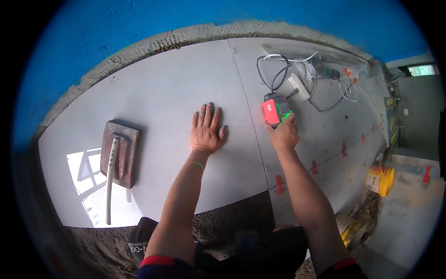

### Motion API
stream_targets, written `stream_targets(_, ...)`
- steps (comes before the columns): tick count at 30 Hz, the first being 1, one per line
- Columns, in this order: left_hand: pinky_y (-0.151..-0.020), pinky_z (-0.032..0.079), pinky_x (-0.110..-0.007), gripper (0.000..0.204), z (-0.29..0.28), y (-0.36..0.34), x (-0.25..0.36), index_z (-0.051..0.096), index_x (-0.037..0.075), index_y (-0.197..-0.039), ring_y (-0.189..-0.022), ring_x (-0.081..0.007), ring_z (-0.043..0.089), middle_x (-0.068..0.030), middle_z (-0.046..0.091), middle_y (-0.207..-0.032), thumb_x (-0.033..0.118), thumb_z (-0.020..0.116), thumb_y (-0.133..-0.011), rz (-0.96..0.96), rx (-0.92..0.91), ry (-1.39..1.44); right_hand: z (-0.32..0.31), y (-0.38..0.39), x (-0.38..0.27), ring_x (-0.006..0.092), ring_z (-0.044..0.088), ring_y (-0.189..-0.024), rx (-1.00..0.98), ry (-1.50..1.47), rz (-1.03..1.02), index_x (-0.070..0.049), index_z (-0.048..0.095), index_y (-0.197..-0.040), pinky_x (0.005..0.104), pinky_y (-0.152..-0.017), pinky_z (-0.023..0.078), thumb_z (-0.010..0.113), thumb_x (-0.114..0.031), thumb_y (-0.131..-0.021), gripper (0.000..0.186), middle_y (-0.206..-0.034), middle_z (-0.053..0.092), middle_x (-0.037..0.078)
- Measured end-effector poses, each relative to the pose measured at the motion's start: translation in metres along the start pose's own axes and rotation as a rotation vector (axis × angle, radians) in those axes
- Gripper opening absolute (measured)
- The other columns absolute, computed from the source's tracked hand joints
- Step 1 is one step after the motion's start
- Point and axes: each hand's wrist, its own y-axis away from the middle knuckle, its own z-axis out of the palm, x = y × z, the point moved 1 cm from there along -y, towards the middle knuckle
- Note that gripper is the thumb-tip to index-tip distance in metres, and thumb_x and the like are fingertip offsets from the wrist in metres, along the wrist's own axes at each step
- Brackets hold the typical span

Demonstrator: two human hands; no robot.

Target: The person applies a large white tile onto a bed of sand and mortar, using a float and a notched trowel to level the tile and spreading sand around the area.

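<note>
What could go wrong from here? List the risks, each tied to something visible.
The smudged left hand lies flat on the large pale-grey tile; pressing might mark the tile or shift it.
The boxy red-and-black device in the right hand is close to the white oblong power strip and could bump it.
The rectangular reddish-brown tool has a long pale handle reaching near the tile's front edge, where a leg might catch it.
</note>
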Motion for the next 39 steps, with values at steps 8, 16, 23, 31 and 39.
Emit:
stream_targets(8, -0.121, 0.014, -0.047, 0.070, 0.000, 0.013, 0.019, 0.028, 0.009, -0.153, -0.150, -0.0292, 0.016, -0.0127, 0.022, -0.161, 0.048, 0.039, -0.096, -0.124, -0.004, 0.014, 0.004, -0.003, 0.004, 0.0362, 0.060, -0.112, -0.030, -0.038, -0.011, -0.002, 0.033, -0.131, 0.0480, -0.087, 0.053, 0.084, -0.043, -0.072, 0.088, -0.126, 0.054, 0.019)
stream_targets(16, -0.121, 0.016, -0.047, 0.069, -0.010, 0.015, 0.020, 0.033, 0.007, -0.150, -0.149, -0.0304, 0.020, -0.0137, 0.025, -0.159, 0.046, 0.043, -0.095, -0.132, 0.026, 0.047, -0.008, -0.028, 0.025, 0.0403, 0.049, -0.127, -0.093, 0.029, -0.277, -0.007, 0.027, -0.147, 0.0470, -0.100, 0.046, 0.086, -0.037, -0.070, 0.102, -0.139, 0.045, 0.023)
stream_targets(23, -0.112, 0.030, -0.055, 0.052, -0.036, 0.019, 0.029, 0.052, 0.002, -0.133, -0.133, -0.0377, 0.041, -0.0198, 0.047, -0.140, 0.029, 0.057, -0.089, 0.009, 0.349, -0.002, -0.019, -0.070, 0.051, 0.0398, 0.046, -0.128, -0.182, -0.084, -0.550, -0.030, 0.032, -0.149, 0.0464, -0.102, 0.044, 0.087, -0.014, -0.066, 0.101, -0.139, 0.041, 0.017)
stream_targets(31, -0.110, 0.034, -0.049, 0.054, -0.021, 0.015, 0.031, 0.048, 0.003, -0.136, -0.132, -0.0334, 0.043, -0.0170, 0.048, -0.139, 0.029, 0.060, -0.090, 0.000, 0.251, 0.002, -0.013, -0.089, 0.072, 0.0363, 0.045, -0.127, -0.097, -0.038, -0.721, -0.033, 0.032, -0.151, 0.0454, -0.103, 0.043, 0.086, -0.012, -0.067, 0.102, -0.134, 0.042, 0.014)
stream_targets(39, -0.108, 0.036, -0.038, 0.061, 0.019, 0.018, 0.014, 0.038, 0.008, -0.144, -0.131, -0.0233, 0.044, -0.0098, 0.045, -0.142, 0.028, 0.063, -0.092, -0.220, 0.014, 0.367, -0.012, -0.100, 0.074, 0.0385, 0.048, -0.127, -0.196, -0.171, -0.731, -0.035, 0.033, -0.150, 0.0460, -0.102, 0.046, 0.081, -0.008, -0.073, 0.095, -0.140, 0.042, 0.018)
